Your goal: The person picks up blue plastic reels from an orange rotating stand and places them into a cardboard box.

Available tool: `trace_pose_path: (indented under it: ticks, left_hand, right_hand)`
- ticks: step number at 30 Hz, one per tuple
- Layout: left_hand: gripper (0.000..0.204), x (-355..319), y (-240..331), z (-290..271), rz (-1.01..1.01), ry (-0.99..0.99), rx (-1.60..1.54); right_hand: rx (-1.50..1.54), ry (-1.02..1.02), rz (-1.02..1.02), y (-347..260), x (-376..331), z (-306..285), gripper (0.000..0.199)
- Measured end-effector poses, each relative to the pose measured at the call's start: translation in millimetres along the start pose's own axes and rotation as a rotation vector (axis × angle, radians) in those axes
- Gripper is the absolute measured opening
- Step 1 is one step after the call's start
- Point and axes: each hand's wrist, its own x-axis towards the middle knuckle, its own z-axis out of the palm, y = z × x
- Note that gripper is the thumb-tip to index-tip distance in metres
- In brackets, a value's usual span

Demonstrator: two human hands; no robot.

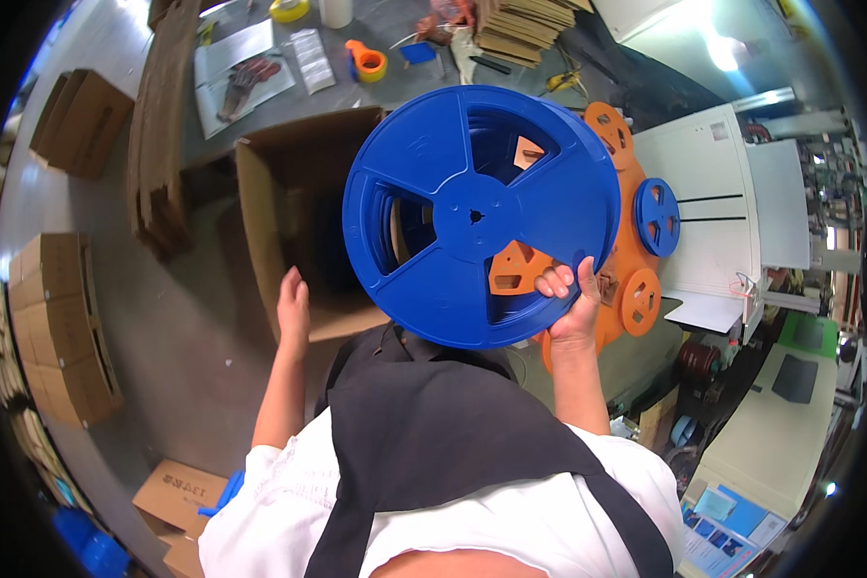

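Several large blue plastic reels (477,217), stacked face to face, are held up in front of me, with wide cut-out windows round a small centre hole. My right hand (576,303) grips the stack at its lower right edge, thumb along the rim and fingers hooked through a window. My left hand (294,308) is off the reels, holding nothing, its fingers stretched upward beside the cardboard box (260,231). That box stands with its top open, partly hidden behind the reels; its inside is dark.
An orange machine part (629,183) with orange discs and a blue reel (657,217) stands at the right. Behind is a grey worktable (356,101) with an orange tape dispenser (366,61) and cardboard sheets (520,29). Stacked cartons (63,332) stand at the left.
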Motion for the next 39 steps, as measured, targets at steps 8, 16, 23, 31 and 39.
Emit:
trace_pose_path:
  ticks: [8, 16, 23, 31, 39]
  left_hand:
    - [0.064, -42.4, 219.3, 22.0, 0.754, 0.092, 0.718]
    - [0.075, -99.0, 213.0, 87.2, 1.059, -0.398, 0.562]
    - [0.059, -67.6, 181.0, 74.4, 0.775, -0.195, 0.763]
    - [0.069, -113.2, 202.4, 102.6, 1.105, -0.734, 0.668]
    - [0.055, -45.8, 158.4, 66.9, 0.728, -0.012, 0.881]
  right_hand:
    - [0.016, -0.059, 0.242, 59.7, -29.9, 34.7, 0.037]
    - [-0.071, -0.047, 0.339, 61.8, -44.9, 27.2, 0.052]
    - [0.003, -0.078, 0.304, 41.6, -41.8, 10.9, 0.060]
    - [-0.009, -0.045, 0.297, 33.3, -41.6, 6.0, 0.053]
    - [-0.008, 0.004, 0.245, 32.0, -47.4, 4.1, 0.047]
